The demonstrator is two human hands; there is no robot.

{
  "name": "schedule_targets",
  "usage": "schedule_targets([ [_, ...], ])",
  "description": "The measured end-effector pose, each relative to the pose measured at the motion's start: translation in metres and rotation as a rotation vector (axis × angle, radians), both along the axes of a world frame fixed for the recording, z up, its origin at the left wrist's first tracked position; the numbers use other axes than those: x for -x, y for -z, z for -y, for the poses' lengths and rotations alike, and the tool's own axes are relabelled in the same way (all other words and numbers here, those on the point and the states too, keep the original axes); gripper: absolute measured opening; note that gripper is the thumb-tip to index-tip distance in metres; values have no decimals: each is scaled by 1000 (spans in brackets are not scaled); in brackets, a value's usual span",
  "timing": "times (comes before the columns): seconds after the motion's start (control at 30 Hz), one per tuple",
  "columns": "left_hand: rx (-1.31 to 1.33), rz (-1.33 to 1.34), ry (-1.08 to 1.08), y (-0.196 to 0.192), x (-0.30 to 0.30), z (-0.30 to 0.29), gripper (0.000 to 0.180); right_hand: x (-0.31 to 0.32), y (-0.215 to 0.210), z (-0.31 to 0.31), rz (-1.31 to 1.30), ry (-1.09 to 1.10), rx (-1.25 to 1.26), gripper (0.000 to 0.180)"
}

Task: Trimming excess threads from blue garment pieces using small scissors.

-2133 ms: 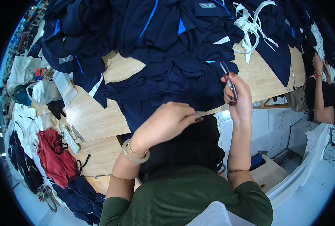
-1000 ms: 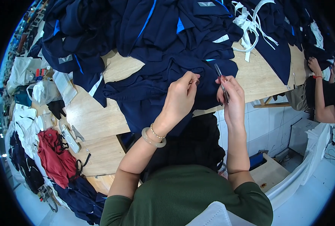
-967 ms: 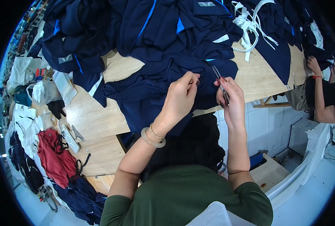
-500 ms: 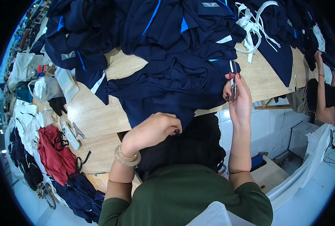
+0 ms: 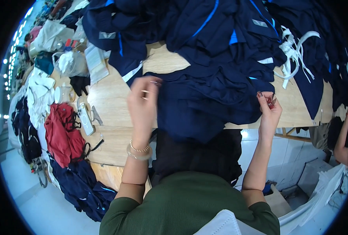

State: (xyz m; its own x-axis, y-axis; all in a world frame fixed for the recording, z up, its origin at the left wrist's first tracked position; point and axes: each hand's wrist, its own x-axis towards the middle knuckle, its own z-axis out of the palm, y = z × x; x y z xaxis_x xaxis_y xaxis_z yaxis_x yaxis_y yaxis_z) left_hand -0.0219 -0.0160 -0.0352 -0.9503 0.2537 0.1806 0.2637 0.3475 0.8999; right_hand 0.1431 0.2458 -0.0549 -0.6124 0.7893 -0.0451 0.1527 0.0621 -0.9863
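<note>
A navy garment lies spread over the front edge of the table, its lower edge hanging and smeared by motion. My left hand, somewhat blurred, is closed at the garment's upper left edge, fingertips on the cloth. At the garment's right edge is my right hand, thumb and fingers closed against the fabric. Small metal thread snips show partly among its fingers; the rest of them is hidden by the hand.
More navy garments with blue trim are heaped at the back. White strips lie at the right. On the left are a red bag, a phone and a plastic bag. Another person's arm shows far right.
My left hand has moved up from in front of the garment to its left edge. My right hand has shifted down to the garment's right edge, the snips turned in it. The view has swung left.
</note>
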Motion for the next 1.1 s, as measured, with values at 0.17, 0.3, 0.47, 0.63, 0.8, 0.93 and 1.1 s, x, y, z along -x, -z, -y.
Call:
schedule_targets([
  [0.17, -94, 439, -292, 36, 49, 60, 31, 29, 2, 7, 173, -134, -374, 20],
  [0.3, -399, 809, -127, 54, 46, 54, 49, 51, 15, 14, 332, -197, -729, 29],
  [0.47, -857, 778, 108, 54, 43, 42, 37, 53, 31, 2, 109, 21, -332, 20],
  [0.63, -1135, 791, 171, 35, 34, 38, 48, 46, 46, -15, -96, 236, -38, 18],
  [0.8, -1109, 736, 137, 30, 26, 35, 42, 46, 51, -16, -143, 256, 36, 24],
  [0.93, -450, 410, 91, 43, 30, 37, 35, 41, 46, -24, 136, 188, -191, 28],
  [1.1, 415, -138, 41, 21, 16, 33, 42, 55, -10, 5, 212, -153, -475, 20],
])
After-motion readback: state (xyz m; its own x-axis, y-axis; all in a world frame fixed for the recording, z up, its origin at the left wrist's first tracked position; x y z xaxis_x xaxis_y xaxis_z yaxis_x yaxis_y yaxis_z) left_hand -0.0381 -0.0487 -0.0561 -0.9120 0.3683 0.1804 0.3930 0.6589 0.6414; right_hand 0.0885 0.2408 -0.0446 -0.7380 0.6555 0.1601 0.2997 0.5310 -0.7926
